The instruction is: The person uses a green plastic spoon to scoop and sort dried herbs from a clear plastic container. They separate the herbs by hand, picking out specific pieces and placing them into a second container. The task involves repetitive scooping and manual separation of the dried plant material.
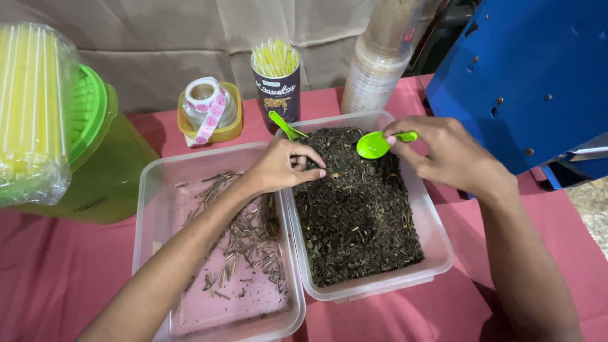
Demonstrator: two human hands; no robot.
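Observation:
Two clear plastic trays lie side by side on a pink cloth. The right tray [437, 235] is full of dark dried leaf bits [358, 215]. The left tray [147, 190] holds a sparse scatter of pale stalks [250, 237]. My left hand [278, 166] hovers at the edge between the trays, fingertips pinched over the dark leaves; whether it holds a piece I cannot tell. My right hand [446, 152] grips the handle of a bright green spoon [373, 144] above the far end of the right tray. A second green spoon [286, 125] sticks up behind my left hand.
A dark cup of yellow straws [277, 79] and a roll of pink stickers on a small yellow tub [207, 109] stand behind the trays. A green bin [95, 152] and bagged yellow straws [28, 107] are left. Stacked clear cups [380, 63] and a blue machine [525, 76] are right.

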